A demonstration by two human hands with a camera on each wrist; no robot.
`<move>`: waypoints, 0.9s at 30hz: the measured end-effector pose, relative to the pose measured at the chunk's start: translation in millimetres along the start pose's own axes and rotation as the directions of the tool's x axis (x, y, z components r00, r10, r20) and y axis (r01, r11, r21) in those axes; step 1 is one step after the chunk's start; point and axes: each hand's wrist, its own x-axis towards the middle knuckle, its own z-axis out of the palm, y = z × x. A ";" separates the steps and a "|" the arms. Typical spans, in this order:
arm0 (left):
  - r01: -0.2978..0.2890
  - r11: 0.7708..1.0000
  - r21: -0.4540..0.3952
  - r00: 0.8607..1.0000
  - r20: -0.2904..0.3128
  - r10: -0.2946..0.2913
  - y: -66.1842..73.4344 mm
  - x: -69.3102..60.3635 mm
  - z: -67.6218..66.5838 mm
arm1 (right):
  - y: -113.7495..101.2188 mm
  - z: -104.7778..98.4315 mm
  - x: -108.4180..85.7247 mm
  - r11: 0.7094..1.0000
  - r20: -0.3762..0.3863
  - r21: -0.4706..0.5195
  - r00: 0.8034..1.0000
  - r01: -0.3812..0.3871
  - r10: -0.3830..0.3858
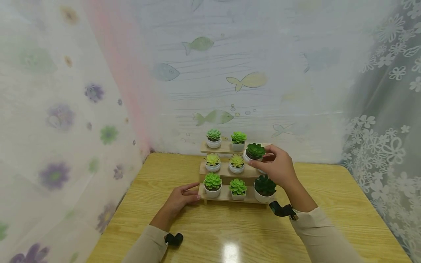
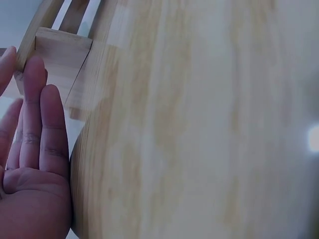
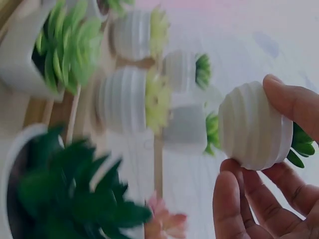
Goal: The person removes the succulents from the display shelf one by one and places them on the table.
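My right hand (image 1: 279,166) holds a dark green succulent in a white ribbed pot (image 1: 254,152), thumb on one side and fingers on the other. In the right wrist view the pot (image 3: 255,127) is tipped sideways, raised off the shelves. Below it stands a three-tier wooden stand (image 1: 225,200) bearing several potted succulents. At the stand's left end rests my left hand (image 1: 179,199), its fingers fairly straight against the wood. In the left wrist view these fingers (image 2: 52,129) lie along the stand's end (image 2: 62,50). A pot on the middle tier is mostly hidden behind my right hand.
On the bottom tier are two light green succulents (image 1: 238,187) and a large dark one (image 1: 265,185). A pink succulent (image 3: 167,219) shows in the right wrist view. The wooden table (image 1: 210,233) meets a patterned curtain (image 1: 210,80) behind the stand.
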 end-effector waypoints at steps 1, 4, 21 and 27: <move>0.001 1.000 0.006 1.000 0.001 -0.001 -0.5 0.1 -0.2 | -0.7 3.2 -2.7 1.000 0.000 0.004 1.000 0.004 -0.004; -0.004 1.000 0.010 1.000 0.015 0.004 -1.0 0.2 -1.2 | -1.7 13.5 -10.7 0.999 -0.004 0.023 0.999 0.033 -0.033; -0.003 0.996 -0.086 0.999 0.046 0.007 1.0 -2.0 -0.4 | -13.9 61.1 -50.5 0.992 0.114 0.117 0.992 0.047 -0.060; 0.001 0.995 -0.098 0.999 0.046 0.003 1.9 -2.1 -0.7 | -11.8 79.6 -59.0 0.996 0.133 0.087 0.990 0.028 -0.039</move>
